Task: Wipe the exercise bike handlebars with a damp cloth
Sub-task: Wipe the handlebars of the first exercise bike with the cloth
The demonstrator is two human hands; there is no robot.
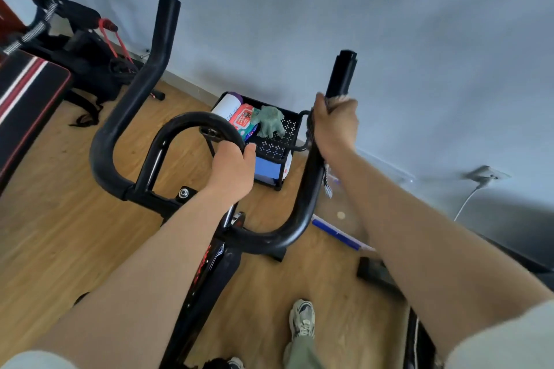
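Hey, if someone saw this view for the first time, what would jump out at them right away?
First, the black handlebars sweeping up through the middle of the view, with both bare arms reaching onto them. The right hand grips the right upright bar with a cloth wrapped under it, while the left hand holds the centre loop. Behind, a small black cart by the wall holds a green glove and a red packet.

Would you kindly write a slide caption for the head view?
Right hand wipes the bike's right handlebar with a cloth; left hand grips the centre loop.
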